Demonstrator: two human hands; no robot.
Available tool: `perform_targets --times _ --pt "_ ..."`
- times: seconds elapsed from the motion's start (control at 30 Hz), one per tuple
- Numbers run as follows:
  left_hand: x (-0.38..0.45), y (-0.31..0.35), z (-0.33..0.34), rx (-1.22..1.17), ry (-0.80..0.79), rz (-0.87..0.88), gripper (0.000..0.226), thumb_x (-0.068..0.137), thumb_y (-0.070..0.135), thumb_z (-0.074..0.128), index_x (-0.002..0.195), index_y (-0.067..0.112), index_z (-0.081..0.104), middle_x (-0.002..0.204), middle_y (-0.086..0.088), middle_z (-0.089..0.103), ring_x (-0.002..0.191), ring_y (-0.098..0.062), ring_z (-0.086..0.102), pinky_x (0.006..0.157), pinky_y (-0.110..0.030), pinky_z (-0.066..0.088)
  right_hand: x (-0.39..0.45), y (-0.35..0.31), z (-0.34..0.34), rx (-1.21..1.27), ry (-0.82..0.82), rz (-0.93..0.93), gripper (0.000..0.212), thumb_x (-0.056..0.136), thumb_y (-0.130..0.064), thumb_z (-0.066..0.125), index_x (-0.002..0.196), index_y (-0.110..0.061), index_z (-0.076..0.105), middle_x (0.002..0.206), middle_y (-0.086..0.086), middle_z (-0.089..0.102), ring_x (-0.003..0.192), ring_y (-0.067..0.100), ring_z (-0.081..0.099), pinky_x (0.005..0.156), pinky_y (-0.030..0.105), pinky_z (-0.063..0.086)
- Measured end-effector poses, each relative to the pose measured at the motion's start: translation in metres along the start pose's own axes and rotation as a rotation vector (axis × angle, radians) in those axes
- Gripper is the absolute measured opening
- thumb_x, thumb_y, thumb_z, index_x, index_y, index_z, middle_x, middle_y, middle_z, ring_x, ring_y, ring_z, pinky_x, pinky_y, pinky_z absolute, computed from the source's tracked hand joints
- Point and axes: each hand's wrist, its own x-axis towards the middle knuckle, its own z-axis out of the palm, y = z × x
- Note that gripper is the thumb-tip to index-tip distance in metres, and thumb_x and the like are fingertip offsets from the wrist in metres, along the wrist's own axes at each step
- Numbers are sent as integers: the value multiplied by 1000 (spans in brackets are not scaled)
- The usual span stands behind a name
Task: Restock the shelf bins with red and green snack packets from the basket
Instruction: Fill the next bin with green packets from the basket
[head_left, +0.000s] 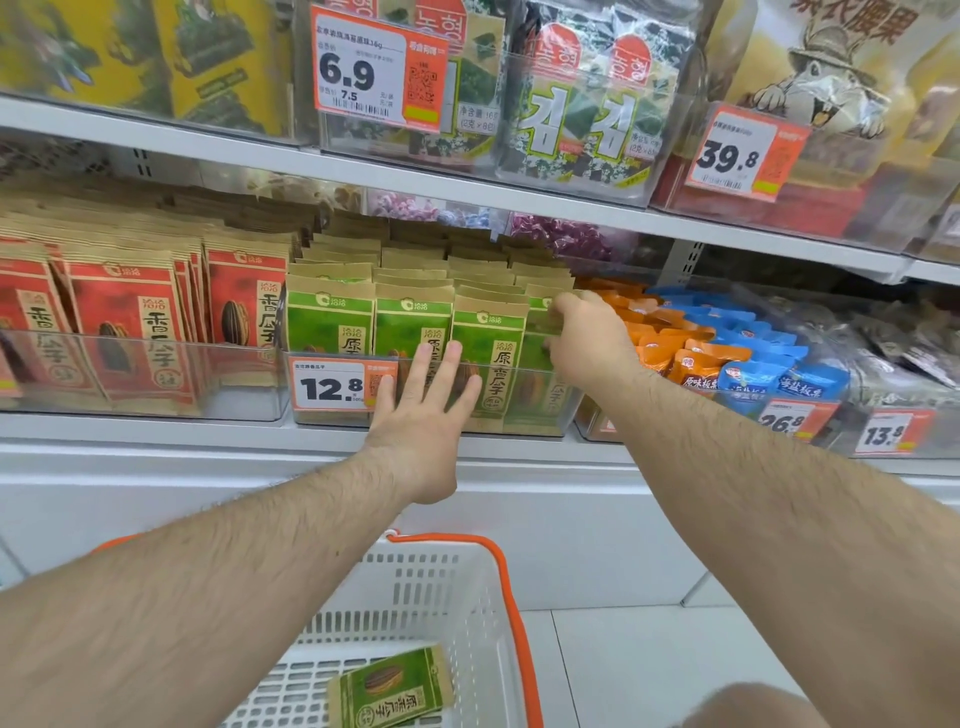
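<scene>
The right hand (582, 332) reaches into the clear bin (519, 370) of green packets (410, 332) on the middle shelf, fingers curled round the top of the rightmost packet (537, 338) in the front row, apparently seating it. The left hand (423, 410) is spread flat, fingers straight, against the bin's front wall beside the price tag (337, 387), holding nothing. One green packet (389, 691) lies in the white basket (467, 597) below; the red packets (124, 322) fill the bin to the left. The row looks tightly packed, so forcing the packet down could buckle it or tip its neighbours forward over the low front wall. If the left hand pushes too hard, the bin may slide back or the tag may come off. The orange packets (670, 343) just beside the right wrist could be knocked.
</scene>
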Motion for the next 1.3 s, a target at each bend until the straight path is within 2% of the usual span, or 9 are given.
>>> perform_targets --times 0.1,0.2,0.43,0.63,0.8,0.93,1.07,1.2,1.3 --pt "0 1 -3 -5 -20 -2 105 85 11 58 152 31 -21 145 -4 -52 136 -31 -43 116 -56 -9 1 0 -11 9 120 -1 23 93 -8 60 114 -14 65 112 7 58 104 28 58 89 39 52" --pt "-1 0 -5 -7 -37 0 104 85 12 58 153 31 -19 146 -4 -51 137 -31 -43 117 -56 -9 3 -4 -21 14 229 -23 19 94 -9 56 111 -11 66 111 8 57 100 29 59 87 39 51" --pt "-2 0 -11 -16 -69 2 104 84 9 57 153 31 -18 145 -3 -52 137 -30 -43 117 -56 -9 0 -4 -5 -16 116 24 21 93 -8 61 113 -14 65 106 6 58 98 26 58 87 39 54" --pt "-3 1 -13 -9 -83 1 103 85 9 56 153 30 -17 145 -4 -52 136 -31 -44 117 -56 -9 3 -2 -6 44 106 37 40 92 -7 62 130 -18 58 119 5 56 109 28 58 92 40 54" --pt "-3 1 -15 -13 -91 1 102 85 9 55 153 29 -18 145 -4 -51 136 -30 -43 117 -56 -10 -6 -2 -11 79 147 42 40 93 -6 60 131 -16 57 127 5 55 111 27 58 92 37 53" --pt "-11 -1 -19 -117 -53 36 100 87 13 57 154 30 -15 151 -1 -45 140 -28 -39 118 -54 -8 -34 -19 -19 199 326 -94 25 94 -9 58 118 -10 64 121 4 57 100 23 60 86 38 52" --pt "-44 -17 -12 -200 -9 107 97 89 31 60 156 28 -10 158 3 -32 146 -23 -29 120 -50 -3 -76 -51 -1 349 525 -398 9 83 -7 63 91 -6 68 95 8 63 72 20 59 63 30 50" --pt "-96 -52 17 -263 -132 58 94 89 40 62 156 24 -3 164 6 -14 150 -17 -15 121 -46 5 -120 -82 57 449 311 -505 8 79 -9 61 81 -7 68 84 7 64 65 23 59 59 29 50" --pt "-126 -80 35 -289 -235 -5 88 90 39 61 156 23 6 165 6 3 151 -14 -5 121 -42 8 -147 -94 112 369 -68 -458 11 83 -10 59 86 -10 69 88 7 66 75 32 63 67 40 54"
